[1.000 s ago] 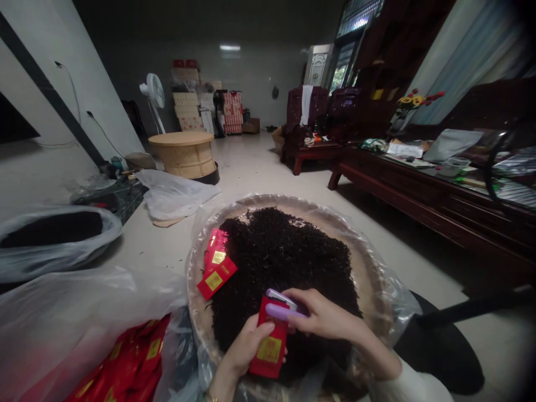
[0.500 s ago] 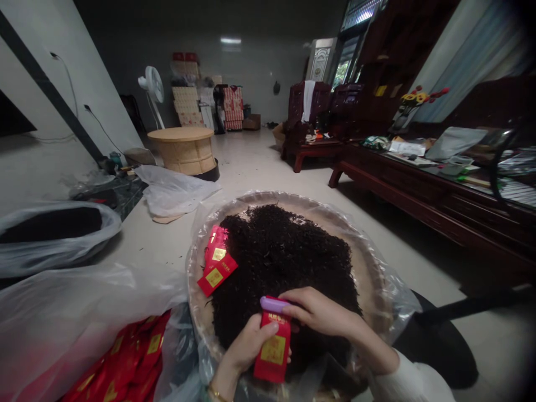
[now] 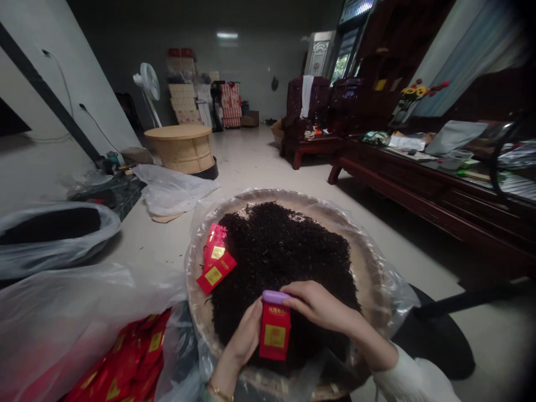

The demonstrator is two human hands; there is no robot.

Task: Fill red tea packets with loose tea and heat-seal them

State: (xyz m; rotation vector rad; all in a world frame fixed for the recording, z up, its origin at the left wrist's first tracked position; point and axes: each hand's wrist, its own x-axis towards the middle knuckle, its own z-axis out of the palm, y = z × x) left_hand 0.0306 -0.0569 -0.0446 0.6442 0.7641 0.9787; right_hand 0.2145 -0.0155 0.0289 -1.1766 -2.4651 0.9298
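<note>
1. The left hand (image 3: 247, 332) is curled in at the left edge of a red packet (image 3: 275, 340), and seems to grip it. Some of its fingers are hidden behind.
2. The right hand (image 3: 320, 304) is closed in a pinch on one end of a purple tool (image 3: 275, 297). The tool lies flat across the top of the packet.
3. The packet stands nearly upright, front facing the person, above the near part of a big round tray (image 3: 377, 290).
4. The step in hand looks like pressing the packet's top with the tool. Whether the tool is squeezed all the way cannot be told. The next move seems to call for a steady left hand, a firm squeeze and a straight top edge.
5. To the left, a big clear bag (image 3: 104, 290) holds lots of red packets (image 3: 121, 363).
6. In the tray is a heap of dark bits (image 3: 288, 245), like dry leaves. More packets (image 3: 216, 273) lie overlapping at the heap's left side.
7. Farther off are a round wooden stand (image 3: 180, 132), a white fan (image 3: 148, 81) and stacked boxes (image 3: 183, 103).
</note>
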